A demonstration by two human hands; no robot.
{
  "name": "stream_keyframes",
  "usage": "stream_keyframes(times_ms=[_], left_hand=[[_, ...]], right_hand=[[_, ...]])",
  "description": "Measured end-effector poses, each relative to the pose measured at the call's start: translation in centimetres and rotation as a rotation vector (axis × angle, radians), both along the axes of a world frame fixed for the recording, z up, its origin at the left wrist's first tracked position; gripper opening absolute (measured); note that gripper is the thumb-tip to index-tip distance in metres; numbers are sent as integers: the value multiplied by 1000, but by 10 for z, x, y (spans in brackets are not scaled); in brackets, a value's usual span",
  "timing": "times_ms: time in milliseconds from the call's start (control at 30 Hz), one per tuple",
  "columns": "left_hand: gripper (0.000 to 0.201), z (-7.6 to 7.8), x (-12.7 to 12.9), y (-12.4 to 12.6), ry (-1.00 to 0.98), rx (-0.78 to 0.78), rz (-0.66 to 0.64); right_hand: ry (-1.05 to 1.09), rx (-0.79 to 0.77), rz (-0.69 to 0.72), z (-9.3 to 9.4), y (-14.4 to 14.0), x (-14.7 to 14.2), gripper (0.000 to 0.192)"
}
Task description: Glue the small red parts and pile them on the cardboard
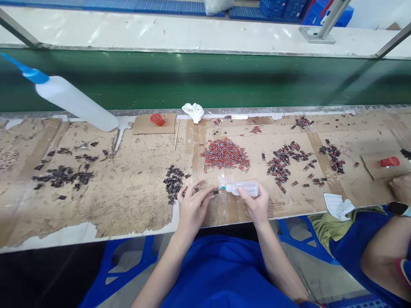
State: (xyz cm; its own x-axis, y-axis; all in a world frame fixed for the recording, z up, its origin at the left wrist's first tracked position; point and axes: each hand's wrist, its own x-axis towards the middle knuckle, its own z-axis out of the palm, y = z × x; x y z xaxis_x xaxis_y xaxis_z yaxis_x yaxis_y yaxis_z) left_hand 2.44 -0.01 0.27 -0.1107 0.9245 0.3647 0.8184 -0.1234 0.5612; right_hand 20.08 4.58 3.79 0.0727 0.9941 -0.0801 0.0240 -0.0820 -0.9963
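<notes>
Nozzle (224,187) and dark part (215,192) lie nearly in line, the blue tip just beside the part; whether they touch I cannot tell. My right hand (258,202) is closed round the small bottle (245,188), thumb along its near side. The bottle lies on its side over the cardboard (131,188), its long axis running left to right, the tip aimed at my left hand (193,208). That hand is nearer the part: its fingers are curled and almost together, with the part at their ends, though I cannot tell whether they pinch it or only touch it. Just left of them is a pile of black pieces (172,182); beyond my hands, between them, sits a heap of red pieces (225,154).

As for containers, the small bottle is translucent, and I cannot make out what is in it. A large white bottle (75,102) with a blue spout leans at the far left, its contents hidden. One red cup (157,119) stands on a cardboard patch past the heap, its inside too small to read. Another red cup (389,161) is well to my right, near a co-worker's hand (401,188).
</notes>
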Motion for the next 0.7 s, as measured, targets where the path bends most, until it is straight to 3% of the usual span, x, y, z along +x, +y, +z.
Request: stream_keyframes(times_ms=[133,700], left_hand=[[14,-1,1,1,-20,30,4],[11,8,-1,2,-68,-104,6]], right_hand=[[-5,-13,24,-3,0,1,22],[-214,2,76,-7,-1,0,21]])
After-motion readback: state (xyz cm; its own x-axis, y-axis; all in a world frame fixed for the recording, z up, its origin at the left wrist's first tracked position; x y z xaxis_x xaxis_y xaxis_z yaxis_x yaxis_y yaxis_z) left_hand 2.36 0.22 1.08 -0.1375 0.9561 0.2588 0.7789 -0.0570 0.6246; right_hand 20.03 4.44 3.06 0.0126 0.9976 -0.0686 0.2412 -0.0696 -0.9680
